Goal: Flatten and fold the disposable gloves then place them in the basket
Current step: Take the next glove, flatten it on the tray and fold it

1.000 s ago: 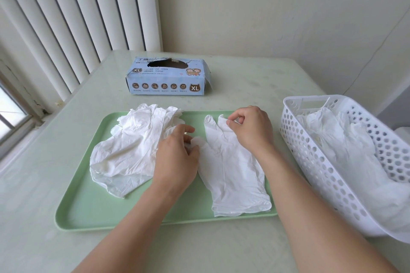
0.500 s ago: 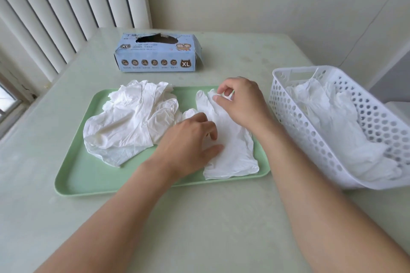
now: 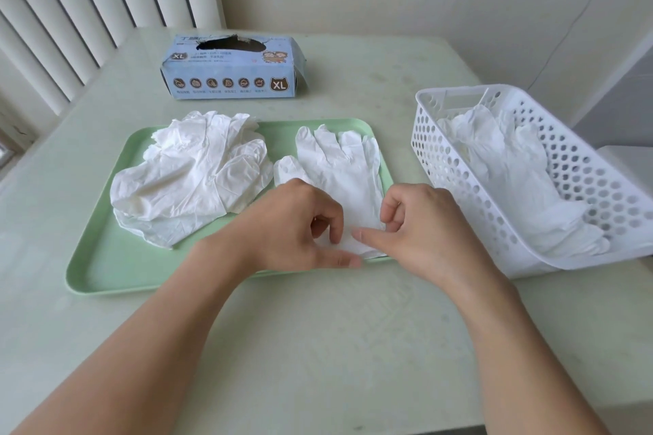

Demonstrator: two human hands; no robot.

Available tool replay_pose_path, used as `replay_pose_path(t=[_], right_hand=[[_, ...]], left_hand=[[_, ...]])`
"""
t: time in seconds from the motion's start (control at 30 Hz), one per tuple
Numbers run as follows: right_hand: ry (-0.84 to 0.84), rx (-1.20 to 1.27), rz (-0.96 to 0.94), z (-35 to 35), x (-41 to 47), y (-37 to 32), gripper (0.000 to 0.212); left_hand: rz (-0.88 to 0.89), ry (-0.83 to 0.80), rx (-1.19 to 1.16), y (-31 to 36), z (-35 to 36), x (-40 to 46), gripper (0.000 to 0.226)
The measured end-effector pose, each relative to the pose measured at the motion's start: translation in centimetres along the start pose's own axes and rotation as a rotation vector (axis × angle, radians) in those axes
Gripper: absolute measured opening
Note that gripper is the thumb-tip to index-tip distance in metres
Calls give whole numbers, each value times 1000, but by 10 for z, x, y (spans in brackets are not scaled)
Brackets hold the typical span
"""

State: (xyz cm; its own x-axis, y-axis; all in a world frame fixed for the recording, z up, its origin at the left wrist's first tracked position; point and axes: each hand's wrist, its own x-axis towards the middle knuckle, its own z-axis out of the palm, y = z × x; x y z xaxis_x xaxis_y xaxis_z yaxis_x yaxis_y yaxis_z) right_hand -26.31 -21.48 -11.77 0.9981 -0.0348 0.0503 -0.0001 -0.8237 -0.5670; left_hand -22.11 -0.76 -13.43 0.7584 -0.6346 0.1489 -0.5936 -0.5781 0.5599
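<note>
both hands (image 3: 289, 222) now at glove (image 3: 339, 166) cuff

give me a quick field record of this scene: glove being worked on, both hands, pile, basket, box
flat glove: spread on green tray, fingers pointing away
left hand: at glove cuff, fingers curled on it
right hand: at cuff's right corner, pinching it
pile: crumpled gloves on tray's left side
basket: white, right of tray, gloves inside
box: blue, marked XL, behind tray
table: pale green

Bare worktop (image 3: 318, 346) in front, basket (image 3: 459, 187) walling the right, glove box (image 3: 231, 72) behind the tray (image 3: 106, 268), glove pile (image 3: 190, 180) left
</note>
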Motion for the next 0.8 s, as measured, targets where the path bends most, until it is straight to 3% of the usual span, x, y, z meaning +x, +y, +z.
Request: replay_pose_path(t=[0.27, 0.5, 0.8], right_hand=[[-185, 62, -4, -2, 3, 6, 32], [-180, 508, 76, -1, 4, 0, 17], [-104, 928, 232, 8, 7, -4, 30]], left_hand=[[-66, -94, -14, 2, -3, -1, 57], [-152, -61, 111, 13, 2, 0, 57], [-230, 27, 220, 22, 12, 0, 47]])
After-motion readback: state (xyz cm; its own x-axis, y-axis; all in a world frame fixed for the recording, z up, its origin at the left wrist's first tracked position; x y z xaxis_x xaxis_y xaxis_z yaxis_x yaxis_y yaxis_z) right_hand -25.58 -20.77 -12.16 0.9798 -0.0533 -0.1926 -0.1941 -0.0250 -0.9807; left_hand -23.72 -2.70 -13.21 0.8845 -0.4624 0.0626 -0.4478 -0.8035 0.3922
